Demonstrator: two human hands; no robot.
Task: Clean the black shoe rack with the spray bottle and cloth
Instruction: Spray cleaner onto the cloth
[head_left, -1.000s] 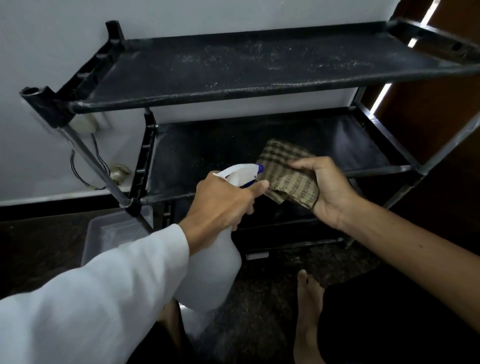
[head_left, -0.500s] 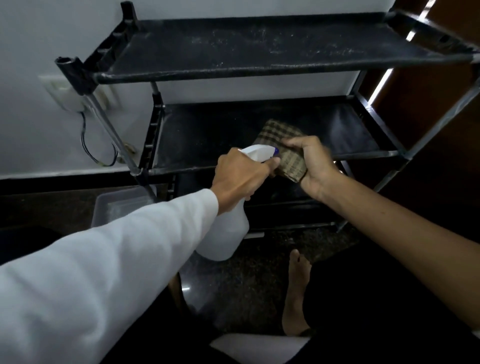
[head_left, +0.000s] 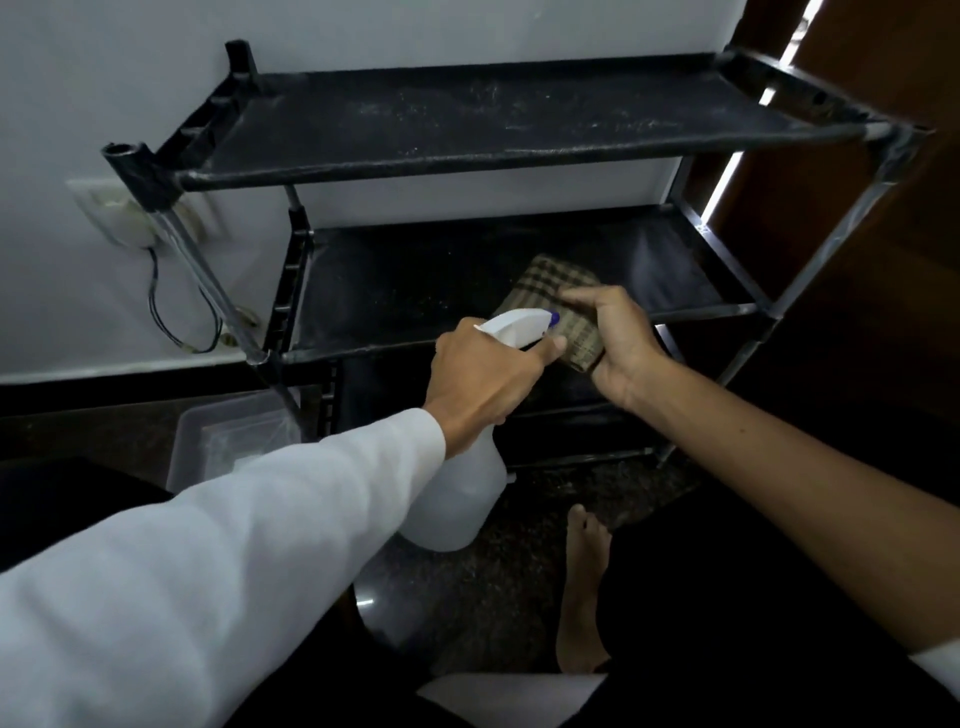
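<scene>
The black shoe rack (head_left: 498, 161) stands against the white wall, its top shelf speckled with pale dust and its middle shelf (head_left: 415, 291) darker. My left hand (head_left: 483, 384) grips the white spray bottle (head_left: 457, 499) by its neck, forefinger on the trigger, blue nozzle aimed at the cloth. My right hand (head_left: 618, 343) holds a folded brown checked cloth (head_left: 556, 291) just over the front edge of the middle shelf, right in front of the nozzle.
A clear plastic box (head_left: 228, 441) sits on the dark floor left of the rack. A wall socket with dangling wires (head_left: 156, 249) hangs behind the rack's left post. A brown door (head_left: 852, 260) stands at the right. My bare foot (head_left: 584, 582) rests below the rack.
Both hands have stayed together at the middle shelf's front edge, shifting a little right in view as my head moved. The cloth remains held in front of the nozzle.
</scene>
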